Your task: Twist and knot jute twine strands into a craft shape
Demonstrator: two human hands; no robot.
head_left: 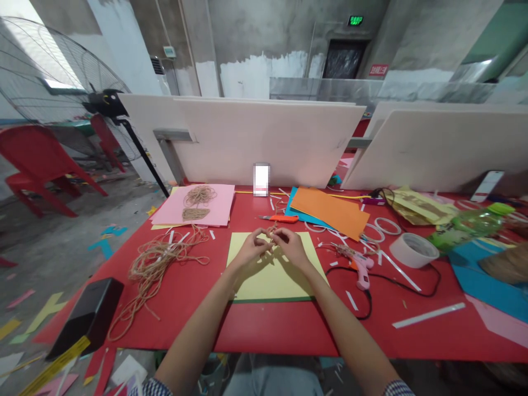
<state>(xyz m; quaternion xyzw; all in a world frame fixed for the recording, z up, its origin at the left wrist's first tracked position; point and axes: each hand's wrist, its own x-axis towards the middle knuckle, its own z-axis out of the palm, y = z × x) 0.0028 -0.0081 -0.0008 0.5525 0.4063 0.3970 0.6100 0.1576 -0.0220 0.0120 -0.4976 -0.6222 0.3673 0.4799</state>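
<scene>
Over a sheet of pale yellow paper [264,283], my left hand [252,248] and my right hand [291,246] meet near its top edge. Both hands are closed, pinching a short piece of brown twine [270,232] between the fingertips. Part of the twine is hidden by the fingers. Just beyond them lies an orange utility knife [284,219]. A tangled heap of twine [159,258] spreads on the red table to the left. Behind it, a pink sheet [223,206] carries a round coil of twine [200,194] above a flat woven-looking patch [196,214].
To the right are a pink glue gun [363,269] with a black cord, a tape roll [413,250], a green bottle [466,228] and orange paper [330,209]. A black box [88,313] stands at the left table edge. White boards [264,132] rise behind a bright, blurred upright rectangle [261,179].
</scene>
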